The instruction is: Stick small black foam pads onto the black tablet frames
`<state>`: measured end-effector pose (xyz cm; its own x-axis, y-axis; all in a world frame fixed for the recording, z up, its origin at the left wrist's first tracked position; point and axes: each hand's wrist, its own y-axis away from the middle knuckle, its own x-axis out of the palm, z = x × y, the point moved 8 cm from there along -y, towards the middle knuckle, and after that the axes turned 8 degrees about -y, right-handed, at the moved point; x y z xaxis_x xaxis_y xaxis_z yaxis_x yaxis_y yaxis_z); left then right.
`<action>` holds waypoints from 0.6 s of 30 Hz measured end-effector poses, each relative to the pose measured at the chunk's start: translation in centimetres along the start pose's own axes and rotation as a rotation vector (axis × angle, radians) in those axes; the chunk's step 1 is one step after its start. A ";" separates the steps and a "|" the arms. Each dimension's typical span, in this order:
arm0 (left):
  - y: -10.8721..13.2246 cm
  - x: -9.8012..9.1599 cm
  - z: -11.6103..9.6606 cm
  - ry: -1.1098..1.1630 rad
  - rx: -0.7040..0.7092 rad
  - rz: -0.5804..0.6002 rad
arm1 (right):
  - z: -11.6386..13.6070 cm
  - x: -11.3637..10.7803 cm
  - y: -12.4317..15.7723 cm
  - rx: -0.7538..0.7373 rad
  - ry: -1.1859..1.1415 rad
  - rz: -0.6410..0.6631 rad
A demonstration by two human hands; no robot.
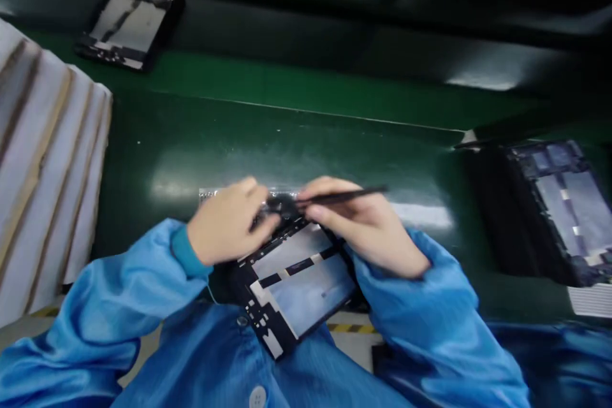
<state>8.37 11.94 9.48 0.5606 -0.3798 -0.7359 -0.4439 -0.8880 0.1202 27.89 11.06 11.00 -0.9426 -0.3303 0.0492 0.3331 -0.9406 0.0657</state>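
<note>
An opened tablet-like device [306, 287] with a black frame and silvery panels lies tilted just in front of my body. My right hand [368, 223] grips dark tweezers [344, 195] between thumb and fingers, their tips pointing left over the device's far edge. My left hand [232, 220] is curled at the device's far left corner, thumb and fingers closed. Between the two hands is a small dark part [282, 204], blurred by motion; what my left fingers hold cannot be made out. Behind the hands, a clear strip with small marks [206, 193] shows partly on the bench.
A stack of similar opened devices [568, 204] stands at the right. Another such device [129, 22] sits on the far ledge at upper left. White layered sheets or boards [52, 166] line the left side. The green bench [287, 146] has a seam across it.
</note>
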 end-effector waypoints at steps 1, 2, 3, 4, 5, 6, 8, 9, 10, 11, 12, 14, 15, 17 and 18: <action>-0.5 -0.9 0.7 -0.081 0.012 -0.012 | -0.6 0.7 -1.7 -0.019 0.053 0.039; -0.9 -1.3 1.5 -0.137 0.028 0.003 | -1.3 1.2 -3.2 -0.033 0.099 0.074; -1.2 -1.4 2.3 -0.163 0.038 0.033 | -2.1 1.6 -4.3 -0.040 0.134 0.103; -1.4 -1.2 3.1 -0.178 0.045 0.059 | -2.8 2.0 -5.1 -0.036 0.159 0.129; -1.4 -0.9 3.7 -0.184 0.050 0.083 | -3.4 2.2 -5.6 -0.031 0.181 0.155; -1.4 -0.5 4.1 -0.199 0.058 0.100 | -3.8 2.4 -5.8 -0.029 0.202 0.178; -1.3 0.4 4.4 -0.265 0.087 0.123 | -4.2 2.7 -5.8 -0.025 0.237 0.209; -1.2 0.7 4.3 -0.307 0.104 0.132 | -4.2 2.8 -5.6 -0.021 0.244 0.221; -1.1 0.9 4.1 -0.345 0.119 0.140 | -4.1 2.9 -5.5 -0.020 0.244 0.223; -1.1 1.0 4.0 -0.372 0.128 0.142 | -4.0 2.9 -5.3 -0.019 0.238 0.222; -1.1 0.9 3.9 -0.382 0.134 0.145 | -3.8 2.9 -5.2 -0.020 0.232 0.220; -1.2 0.7 3.6 -0.383 0.147 0.141 | -3.7 3.1 -5.2 -0.034 0.229 0.222; -1.2 0.6 3.5 -0.380 0.156 0.140 | -3.6 3.1 -5.2 -0.043 0.238 0.225; -1.2 0.5 3.4 -0.381 0.173 0.146 | -3.6 3.2 -5.6 -0.065 0.279 0.232; -1.2 0.5 3.4 -0.388 0.180 0.149 | -3.7 3.1 -5.8 -0.070 0.304 0.233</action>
<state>6.80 13.66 6.70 0.1927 -0.3445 -0.9188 -0.6338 -0.7585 0.1515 22.90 15.22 7.14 -0.8099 -0.5336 -0.2437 0.5462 -0.8375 0.0185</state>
